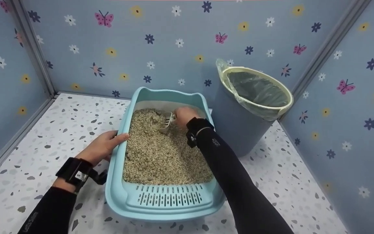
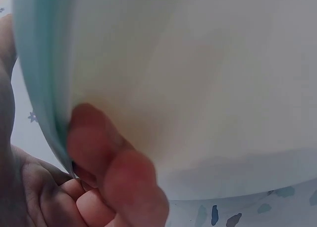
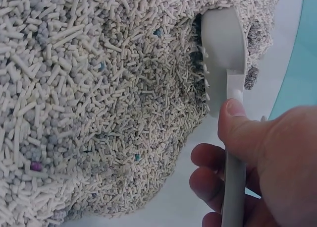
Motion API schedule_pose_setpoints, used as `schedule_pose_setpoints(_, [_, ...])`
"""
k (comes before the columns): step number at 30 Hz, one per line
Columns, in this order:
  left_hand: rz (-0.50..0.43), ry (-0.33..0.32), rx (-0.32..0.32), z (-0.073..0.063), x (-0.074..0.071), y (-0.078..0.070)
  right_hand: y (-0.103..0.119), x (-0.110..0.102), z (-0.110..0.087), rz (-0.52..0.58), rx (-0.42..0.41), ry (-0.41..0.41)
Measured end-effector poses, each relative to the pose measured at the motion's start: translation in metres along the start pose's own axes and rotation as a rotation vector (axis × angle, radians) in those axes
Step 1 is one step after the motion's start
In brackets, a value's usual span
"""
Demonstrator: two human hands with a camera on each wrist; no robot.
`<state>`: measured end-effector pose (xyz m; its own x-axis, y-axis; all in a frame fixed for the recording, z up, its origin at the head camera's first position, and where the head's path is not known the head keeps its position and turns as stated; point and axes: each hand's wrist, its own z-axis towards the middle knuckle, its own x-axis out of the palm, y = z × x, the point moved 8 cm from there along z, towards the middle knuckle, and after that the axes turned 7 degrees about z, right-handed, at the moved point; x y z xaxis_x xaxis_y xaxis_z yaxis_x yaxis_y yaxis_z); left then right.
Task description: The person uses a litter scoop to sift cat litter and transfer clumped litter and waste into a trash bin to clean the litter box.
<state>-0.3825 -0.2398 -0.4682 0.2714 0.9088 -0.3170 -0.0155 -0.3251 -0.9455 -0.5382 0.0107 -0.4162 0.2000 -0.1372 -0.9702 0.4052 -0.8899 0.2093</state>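
A teal litter box [image 1: 116, 185] filled with pellet litter [image 1: 161, 159] stands on the floor. My left hand [image 1: 101, 146] grips its left rim, thumb over the top; in the left wrist view the fingers [image 2: 131, 185] curl under the rim against the pale outer wall. Near the far end, my right hand [image 1: 187, 117] holds a pale slotted litter scoop [image 1: 166, 125] by its handle. The right wrist view shows the scoop [image 3: 223, 43] on edge in the litter, with the thumb along the handle. Dark clumps [image 3: 252, 78] lie beside its head.
A grey-blue bin [image 1: 239, 126] lined with a clear bag [image 1: 258, 91] stands right of the box, close to its far corner. Flower-patterned panels [image 1: 125, 48] enclose the back and both sides. The speckled floor [image 1: 37, 156] extends around the box.
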Motion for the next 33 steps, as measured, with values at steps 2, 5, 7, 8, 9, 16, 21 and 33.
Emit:
schedule_pose_setpoints(2, [-0.005, 0.000, -0.003, -0.001, 0.000, 0.002, 0.002, 0.002, -0.001, 0.020, 0.002, 0.012])
schedule_pose_setpoints(5, [-0.003, 0.003, -0.002, -0.001, 0.001, 0.002, 0.005, 0.004, -0.001, 0.032, -0.004, 0.007])
schedule_pose_setpoints(7, [-0.002, 0.003, -0.002, -0.001, 0.001, 0.002, 0.008, 0.006, -0.002, 0.049, -0.024, 0.004])
schedule_pose_setpoints(8, [-0.003, 0.003, -0.003, 0.000, 0.002, 0.002, 0.010, 0.008, -0.002, 0.061, -0.035, 0.003])
schedule_pose_setpoints(9, [0.000, 0.004, -0.001, 0.000, 0.002, 0.002, 0.011, 0.008, -0.002, 0.077, -0.043, -0.001])
schedule_pose_setpoints(16, [-0.003, -0.007, -0.006, 0.000, 0.000, 0.002, 0.016, 0.011, 0.001, 0.118, -0.059, -0.024])
schedule_pose_setpoints(21, [0.002, -0.009, -0.004, -0.002, -0.001, 0.002, 0.021, 0.014, 0.000, 0.138, -0.059, -0.021])
schedule_pose_setpoints(33, [-0.013, 0.005, -0.001, 0.000, 0.000, 0.002, 0.032, 0.019, -0.008, 0.202, -0.132, 0.043])
